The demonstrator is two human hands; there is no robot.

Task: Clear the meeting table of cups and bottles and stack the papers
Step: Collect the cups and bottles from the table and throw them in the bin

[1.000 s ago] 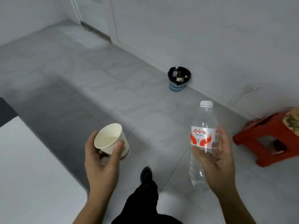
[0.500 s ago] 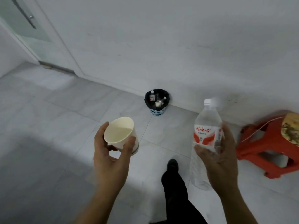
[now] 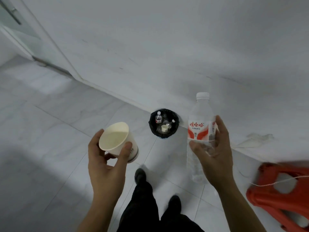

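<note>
My left hand (image 3: 107, 166) grips a white paper cup (image 3: 117, 139), tilted with its empty mouth turned toward me. My right hand (image 3: 215, 153) holds a clear plastic water bottle (image 3: 199, 129) upright; it has a white cap and a red and white label. Between the two hands, farther off on the floor by the wall, stands a small waste bin (image 3: 164, 123) with a black liner. Inside the bin lie two small bottles and a paper cup.
Grey tiled floor spreads all around, with a white wall behind the bin. A red plastic stool (image 3: 280, 190) with a thin cord across it stands at the lower right. A door (image 3: 25, 30) is at the upper left. My own legs and dark shoes (image 3: 140, 175) are below.
I have walked closer to the bin, which now looks larger and sits between my hands. The white table at the left has left the view. Both hands keep their grips.
</note>
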